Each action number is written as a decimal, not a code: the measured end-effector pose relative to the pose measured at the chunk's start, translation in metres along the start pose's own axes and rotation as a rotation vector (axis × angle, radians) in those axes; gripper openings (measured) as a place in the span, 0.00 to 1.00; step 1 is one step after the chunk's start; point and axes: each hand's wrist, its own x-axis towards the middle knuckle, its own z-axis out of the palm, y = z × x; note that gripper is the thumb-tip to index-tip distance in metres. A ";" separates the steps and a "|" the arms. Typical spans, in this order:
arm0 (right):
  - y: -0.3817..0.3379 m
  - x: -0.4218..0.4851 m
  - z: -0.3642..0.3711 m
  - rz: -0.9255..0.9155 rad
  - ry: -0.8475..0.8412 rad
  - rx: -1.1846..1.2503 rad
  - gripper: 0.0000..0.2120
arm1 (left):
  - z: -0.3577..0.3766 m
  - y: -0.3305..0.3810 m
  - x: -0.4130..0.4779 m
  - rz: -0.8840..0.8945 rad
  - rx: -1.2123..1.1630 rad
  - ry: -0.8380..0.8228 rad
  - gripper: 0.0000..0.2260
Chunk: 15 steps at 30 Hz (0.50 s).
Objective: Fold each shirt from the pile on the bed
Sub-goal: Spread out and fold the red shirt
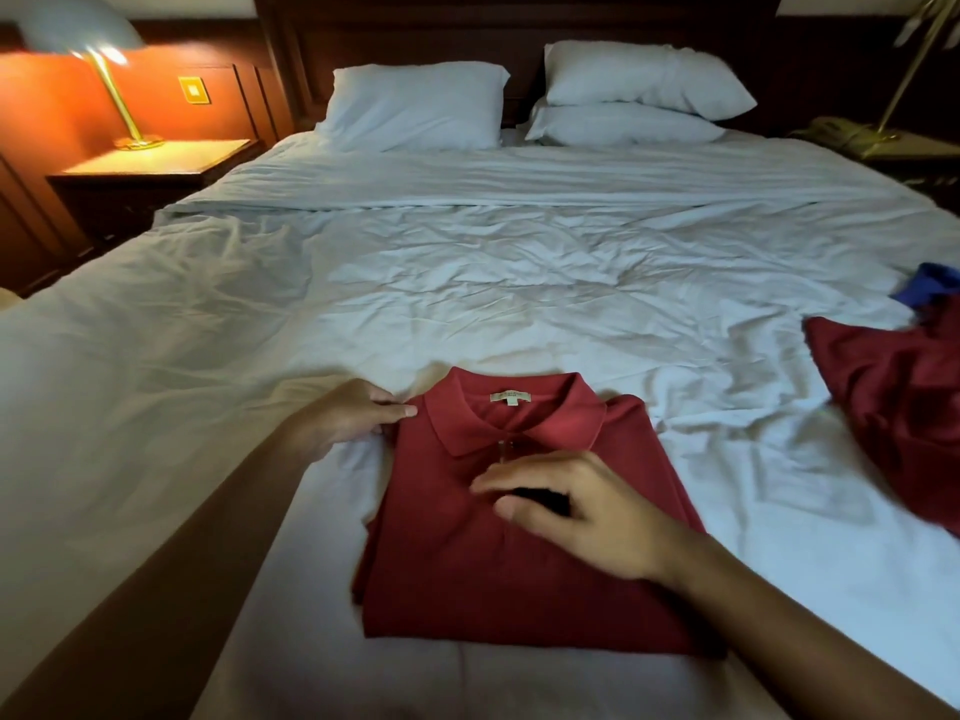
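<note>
Head view, items by size. Bed [467, 283]: white, creased sheet, fills most of the frame. Headboard [519, 23]: dark wood, at the far end. Folded shirt [467, 563]: red polo, folded into a neat rectangle, front up, lying on the near middle of the bed with its collar [467, 428] toward the pillows. Loose shirt [893, 407]: darker red, unfolded and rumpled, on the bed at the right edge of the frame, apart from the folded one. Pillows, three, white: one [415, 106] left of centre against the headboard; two stacked at the right, upper [644, 75] on lower [623, 124]. Nightstand [156, 163]: dark wood, left of the bed, carrying a lit brass lamp [117, 96]. Right hand [571, 511]: over the folded shirt's chest just below the collar, fingers relaxed and slightly bent, holding nothing; contact with the cloth cannot be told. Left hand [353, 413]: on the sheet at the shirt's left shoulder, fingers together and fairly straight, tips against the fabric edge beside the collar. Blue garment [930, 285]: bunched, just beyond the loose shirt. Neck label [511, 396]: pale, inside the collar.
</note>
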 end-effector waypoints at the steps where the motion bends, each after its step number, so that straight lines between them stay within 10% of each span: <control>1: 0.007 -0.004 -0.007 0.013 0.046 -0.067 0.14 | 0.000 -0.001 -0.002 0.010 -0.012 0.009 0.07; 7: 0.054 -0.035 -0.036 0.424 -0.110 -0.522 0.39 | 0.008 -0.016 0.004 0.042 -0.269 0.110 0.03; 15: 0.050 -0.049 -0.035 0.461 -0.199 -0.487 0.37 | 0.039 0.014 -0.015 0.358 0.132 0.502 0.24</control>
